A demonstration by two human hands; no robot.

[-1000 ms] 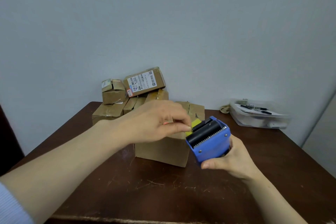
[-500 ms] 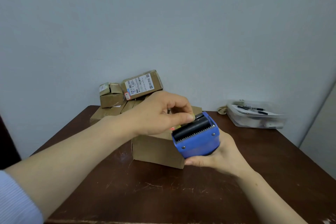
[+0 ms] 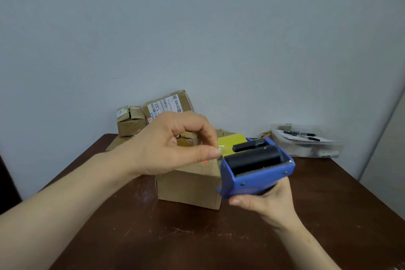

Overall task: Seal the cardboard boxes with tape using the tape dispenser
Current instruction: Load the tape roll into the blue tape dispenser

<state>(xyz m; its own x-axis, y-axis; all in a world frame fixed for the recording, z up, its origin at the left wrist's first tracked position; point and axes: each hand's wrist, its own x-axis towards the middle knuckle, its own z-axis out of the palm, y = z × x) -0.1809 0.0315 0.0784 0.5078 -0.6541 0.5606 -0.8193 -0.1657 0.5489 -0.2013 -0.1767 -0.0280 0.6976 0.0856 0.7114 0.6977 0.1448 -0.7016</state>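
left grip (image 3: 171,149) pinching clear tape end (image 3: 221,150), barely visible, right grip (image 3: 269,201) wrapped under blue tape dispenser (image 3: 258,178), fingers hidden, cardboard box (image 3: 190,186) top mostly covered

L hand (image 3: 171,144): tape (image 3: 230,144), R hand (image 3: 268,204): dispenser (image 3: 258,174)

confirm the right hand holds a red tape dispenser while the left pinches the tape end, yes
No: the tape dispenser is blue, not red, as the head view shows. The right hand holds it while the left hand pinches the tape end.
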